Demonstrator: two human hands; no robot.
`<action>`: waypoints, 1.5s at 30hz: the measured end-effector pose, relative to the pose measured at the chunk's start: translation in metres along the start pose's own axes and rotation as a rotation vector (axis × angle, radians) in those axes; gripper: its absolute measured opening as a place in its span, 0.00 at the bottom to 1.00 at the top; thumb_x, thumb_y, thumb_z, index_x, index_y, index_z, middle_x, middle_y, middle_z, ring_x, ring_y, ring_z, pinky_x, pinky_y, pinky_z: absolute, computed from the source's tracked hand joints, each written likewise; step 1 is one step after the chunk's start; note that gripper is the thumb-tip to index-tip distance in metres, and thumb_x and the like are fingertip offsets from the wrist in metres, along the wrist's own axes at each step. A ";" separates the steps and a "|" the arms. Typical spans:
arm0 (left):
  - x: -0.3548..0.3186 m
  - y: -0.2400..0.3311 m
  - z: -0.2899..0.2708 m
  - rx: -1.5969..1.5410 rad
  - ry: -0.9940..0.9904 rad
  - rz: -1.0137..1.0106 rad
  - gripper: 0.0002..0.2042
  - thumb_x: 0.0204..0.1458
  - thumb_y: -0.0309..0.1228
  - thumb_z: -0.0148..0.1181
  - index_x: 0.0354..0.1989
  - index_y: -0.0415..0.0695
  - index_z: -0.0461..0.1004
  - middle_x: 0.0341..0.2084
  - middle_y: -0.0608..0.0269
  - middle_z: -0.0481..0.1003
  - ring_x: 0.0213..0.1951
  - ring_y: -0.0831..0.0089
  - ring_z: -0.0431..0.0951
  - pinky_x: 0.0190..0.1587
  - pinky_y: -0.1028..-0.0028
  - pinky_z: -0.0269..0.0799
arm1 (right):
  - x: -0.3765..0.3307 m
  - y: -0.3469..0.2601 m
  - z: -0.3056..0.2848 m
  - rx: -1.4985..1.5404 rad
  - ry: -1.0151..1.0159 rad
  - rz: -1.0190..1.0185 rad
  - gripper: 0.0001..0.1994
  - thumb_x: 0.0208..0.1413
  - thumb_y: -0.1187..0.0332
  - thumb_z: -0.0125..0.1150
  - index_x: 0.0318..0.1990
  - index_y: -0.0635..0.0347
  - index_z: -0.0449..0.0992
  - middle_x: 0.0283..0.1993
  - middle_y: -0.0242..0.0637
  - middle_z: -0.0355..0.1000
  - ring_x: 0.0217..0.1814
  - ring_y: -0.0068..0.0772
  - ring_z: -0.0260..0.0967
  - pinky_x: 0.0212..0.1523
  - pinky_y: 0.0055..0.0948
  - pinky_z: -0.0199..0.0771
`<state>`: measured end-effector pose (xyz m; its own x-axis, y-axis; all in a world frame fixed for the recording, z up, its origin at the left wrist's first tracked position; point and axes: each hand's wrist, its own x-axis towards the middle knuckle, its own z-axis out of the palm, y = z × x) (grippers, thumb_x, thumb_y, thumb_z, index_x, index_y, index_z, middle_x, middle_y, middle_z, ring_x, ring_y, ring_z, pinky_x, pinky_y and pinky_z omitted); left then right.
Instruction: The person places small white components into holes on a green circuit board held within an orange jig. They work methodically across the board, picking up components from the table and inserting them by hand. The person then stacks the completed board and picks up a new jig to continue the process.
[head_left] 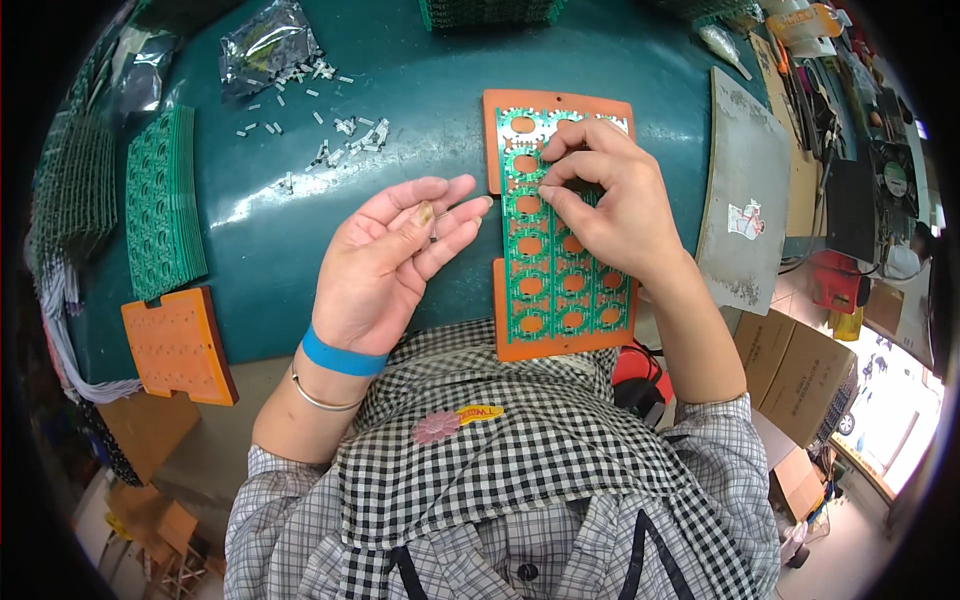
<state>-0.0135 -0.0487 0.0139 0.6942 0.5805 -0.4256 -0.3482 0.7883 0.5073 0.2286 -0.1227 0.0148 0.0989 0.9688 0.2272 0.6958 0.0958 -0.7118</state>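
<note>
A green circuit panel (548,262) with round cut-outs lies on an orange fixture plate (505,120) on the dark teal table (420,80). My right hand (610,195) rests on the panel's upper part, thumb and forefinger pinched on a tiny part that is too small to make out. My left hand (395,255) is held palm up just left of the panel, the thumb pressing several small metal parts against the fingers.
Loose small white components (340,130) and a silver bag (265,45) lie at the back left. A stack of green panels (165,200) and a second orange plate (180,345) sit at left. A grey board (745,200) and cardboard boxes (795,370) are at right.
</note>
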 end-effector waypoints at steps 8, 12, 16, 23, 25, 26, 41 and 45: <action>0.000 -0.004 0.008 0.084 0.044 0.031 0.20 0.63 0.18 0.50 0.63 0.29 0.62 0.62 0.38 0.66 0.63 0.50 0.71 0.63 0.63 0.74 | 0.004 -0.002 -0.001 -0.044 -0.023 -0.057 0.03 0.45 0.77 0.68 0.29 0.63 0.80 0.38 0.34 0.75 0.41 0.39 0.74 0.41 0.35 0.75; -0.001 -0.004 0.005 0.109 0.003 -0.022 0.21 0.63 0.18 0.50 0.64 0.29 0.61 0.61 0.39 0.68 0.61 0.50 0.73 0.62 0.64 0.76 | 0.007 -0.002 0.002 -0.102 -0.031 -0.130 0.03 0.45 0.77 0.68 0.29 0.64 0.81 0.37 0.33 0.75 0.38 0.38 0.75 0.38 0.34 0.75; -0.001 -0.005 0.007 0.179 0.042 -0.060 0.19 0.64 0.20 0.51 0.63 0.30 0.64 0.57 0.41 0.72 0.56 0.54 0.77 0.57 0.67 0.80 | 0.008 -0.005 0.004 -0.109 -0.019 -0.090 0.04 0.44 0.78 0.68 0.29 0.64 0.81 0.35 0.33 0.75 0.34 0.37 0.76 0.35 0.34 0.75; 0.001 -0.009 -0.003 0.139 -0.012 -0.068 0.18 0.65 0.24 0.53 0.61 0.33 0.67 0.51 0.44 0.77 0.52 0.57 0.80 0.54 0.69 0.82 | 0.007 -0.004 0.005 -0.128 -0.047 -0.139 0.05 0.43 0.77 0.69 0.30 0.64 0.82 0.35 0.35 0.75 0.37 0.39 0.76 0.37 0.36 0.77; 0.002 -0.011 0.000 0.127 -0.019 -0.054 0.18 0.65 0.25 0.53 0.61 0.32 0.66 0.51 0.45 0.76 0.53 0.57 0.80 0.55 0.69 0.81 | 0.008 -0.005 0.002 -0.178 -0.106 -0.155 0.07 0.42 0.77 0.70 0.32 0.63 0.82 0.36 0.35 0.75 0.40 0.39 0.76 0.40 0.37 0.77; 0.001 -0.012 0.003 0.126 -0.015 -0.052 0.18 0.65 0.25 0.52 0.61 0.32 0.66 0.51 0.45 0.76 0.53 0.57 0.79 0.56 0.68 0.81 | 0.008 -0.005 0.000 -0.171 -0.113 -0.139 0.07 0.42 0.77 0.70 0.32 0.63 0.82 0.36 0.36 0.75 0.41 0.40 0.75 0.41 0.37 0.76; -0.002 -0.017 0.014 -0.011 -0.115 -0.152 0.20 0.67 0.30 0.51 0.65 0.33 0.64 0.56 0.51 0.73 0.58 0.65 0.75 0.63 0.65 0.73 | 0.003 -0.040 0.020 -0.006 0.116 -0.461 0.07 0.36 0.76 0.67 0.26 0.61 0.75 0.40 0.36 0.72 0.44 0.41 0.70 0.43 0.37 0.73; -0.004 -0.017 0.014 0.045 -0.080 -0.108 0.19 0.67 0.30 0.51 0.63 0.35 0.66 0.53 0.51 0.76 0.54 0.65 0.79 0.58 0.67 0.77 | -0.002 -0.043 0.003 0.205 0.042 -0.154 0.07 0.41 0.79 0.69 0.28 0.61 0.76 0.40 0.36 0.73 0.44 0.40 0.71 0.41 0.34 0.73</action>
<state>-0.0016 -0.0669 0.0170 0.7748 0.4732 -0.4193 -0.2415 0.8344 0.4954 0.1968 -0.1286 0.0430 0.0357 0.9292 0.3679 0.5469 0.2899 -0.7854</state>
